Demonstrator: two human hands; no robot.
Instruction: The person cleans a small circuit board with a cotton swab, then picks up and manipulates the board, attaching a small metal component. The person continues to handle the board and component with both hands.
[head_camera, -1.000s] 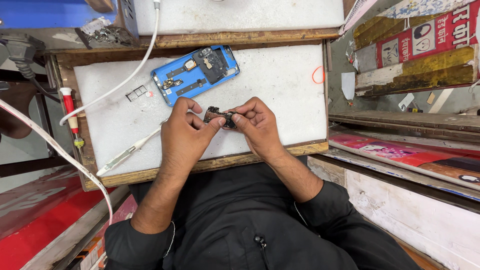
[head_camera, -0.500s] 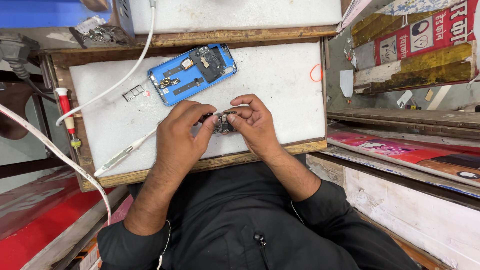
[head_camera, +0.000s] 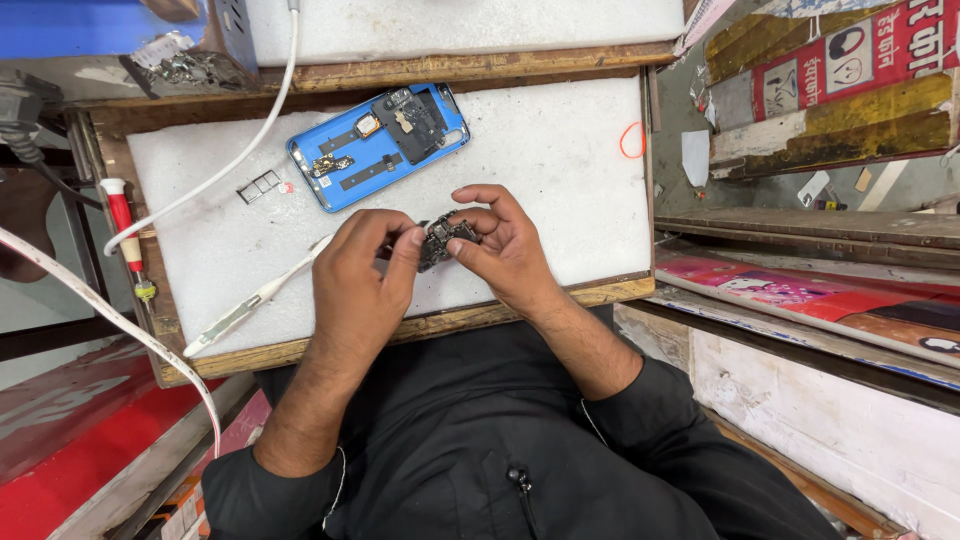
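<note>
Both hands meet over the near middle of the bench (head_camera: 560, 150), a white foam pad in a wooden frame. The left hand (head_camera: 362, 270) and right hand (head_camera: 505, 250) grip a small dark circuit board (head_camera: 440, 238) between them, fingers closed on it from either side, just above the pad.

Just beyond the hands lies an opened blue phone (head_camera: 380, 145), tilted, its insides showing. Left of it sits a small SIM tray (head_camera: 258, 186). A white tool (head_camera: 255, 300) lies slantwise on the pad, its far end hidden behind the left hand. A white cable (head_camera: 230, 160) runs from the far edge down to the left. A red-handled screwdriver (head_camera: 125, 235) rests along the bench's left rim. An orange rubber band (head_camera: 632, 140) lies near the right edge.
</note>
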